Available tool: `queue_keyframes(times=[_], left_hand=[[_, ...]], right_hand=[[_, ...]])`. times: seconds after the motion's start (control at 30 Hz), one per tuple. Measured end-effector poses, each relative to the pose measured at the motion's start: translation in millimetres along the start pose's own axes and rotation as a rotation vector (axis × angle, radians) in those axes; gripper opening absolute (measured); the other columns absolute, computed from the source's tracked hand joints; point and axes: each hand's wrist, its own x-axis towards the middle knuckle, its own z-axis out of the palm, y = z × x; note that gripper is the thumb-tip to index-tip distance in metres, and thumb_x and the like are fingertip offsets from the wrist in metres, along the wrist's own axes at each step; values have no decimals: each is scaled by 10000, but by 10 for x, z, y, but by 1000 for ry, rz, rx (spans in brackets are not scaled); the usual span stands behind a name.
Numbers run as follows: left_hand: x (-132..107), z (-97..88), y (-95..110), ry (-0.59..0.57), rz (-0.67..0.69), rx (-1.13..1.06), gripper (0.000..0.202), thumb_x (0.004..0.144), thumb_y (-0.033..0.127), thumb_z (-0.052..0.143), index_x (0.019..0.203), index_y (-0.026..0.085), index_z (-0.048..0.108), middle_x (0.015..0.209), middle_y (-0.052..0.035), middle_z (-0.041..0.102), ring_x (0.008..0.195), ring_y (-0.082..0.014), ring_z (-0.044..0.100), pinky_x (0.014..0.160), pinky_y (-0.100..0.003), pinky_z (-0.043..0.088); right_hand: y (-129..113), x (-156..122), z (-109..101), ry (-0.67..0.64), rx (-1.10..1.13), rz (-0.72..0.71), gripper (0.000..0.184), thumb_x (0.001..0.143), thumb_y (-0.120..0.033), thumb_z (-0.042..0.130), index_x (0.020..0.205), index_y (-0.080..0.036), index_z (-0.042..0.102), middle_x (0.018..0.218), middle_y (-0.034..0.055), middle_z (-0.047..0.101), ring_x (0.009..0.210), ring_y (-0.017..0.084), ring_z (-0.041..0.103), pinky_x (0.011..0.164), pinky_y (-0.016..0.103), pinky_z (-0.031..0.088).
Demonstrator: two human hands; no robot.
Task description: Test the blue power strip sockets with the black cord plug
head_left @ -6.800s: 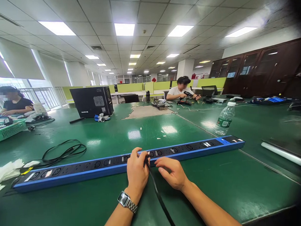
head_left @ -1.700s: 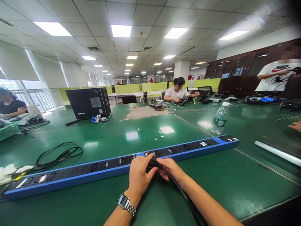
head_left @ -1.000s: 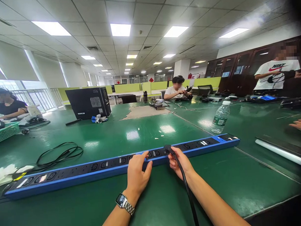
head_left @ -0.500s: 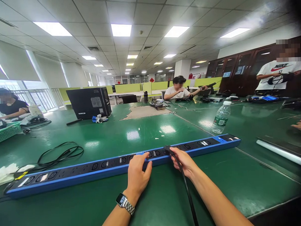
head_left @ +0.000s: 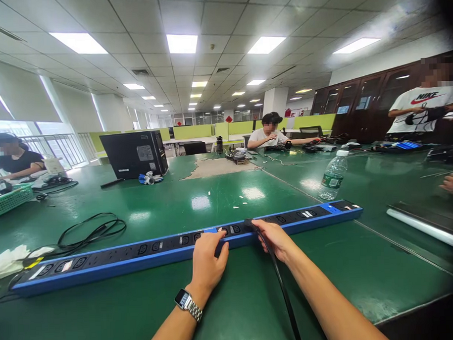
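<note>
A long blue and black power strip (head_left: 122,270) lies slantwise across the green table, its top lined with sockets. My left hand (head_left: 209,257), with a watch (head_left: 188,304) on the wrist, rests with its fingers on the strip's middle and the thumb held apart. To its right, my right hand (head_left: 272,239) grips a black plug (head_left: 248,224) at a socket on the strip. How deep the plug sits I cannot tell. Its thick black cord (head_left: 283,292) runs down beneath that hand toward the near table edge.
Beyond the strip's right end stands a water bottle (head_left: 334,177). A thin black cable (head_left: 91,232) lies coiled at left, near crumpled tissue (head_left: 10,262). Farther back are a computer case (head_left: 131,156), gloves (head_left: 150,178) and a green basket (head_left: 12,201). Other people sit or stand around the table.
My right hand and the plug have shifted very slightly left along the strip. My left hand has stayed put. Across the table, a person's outstretched arm has lowered with the dark object.
</note>
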Motion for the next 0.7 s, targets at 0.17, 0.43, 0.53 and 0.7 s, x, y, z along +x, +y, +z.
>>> queue_keyframes(times=[0.17,0.43,0.53,0.7], left_hand=[[6,-21,5,4,-4,1,256,877,199,556,1121,218,629,1022,-62,707,979,-212,633,863,-386,500],[13,-25,-6,-1,-3,-10,263,887,206,544,1139,220,618,1014,-60,703,969,-209,633,861,-385,496],[10,-26,6,-16,-1,6,330,878,203,555,1206,222,579,1047,-63,695,986,-211,626,877,-388,489],[27,-45,46,-43,51,65,498,864,208,566,1352,235,473,1166,-77,663,1064,-223,599,922,-409,475]], right_hand=[[107,-15,53,-11,-20,-87,425,842,-507,518,587,-167,537,363,-32,462,276,81,393,302,194,290],[139,-16,76,-186,226,-214,430,743,-559,636,619,-153,571,384,-45,479,300,57,383,346,189,305],[161,-51,114,-282,204,-262,485,738,-621,629,645,-146,586,412,-32,506,329,62,412,363,189,307],[219,-189,263,-515,95,-310,474,732,-606,653,638,-148,578,439,-28,506,363,68,427,355,187,300]])
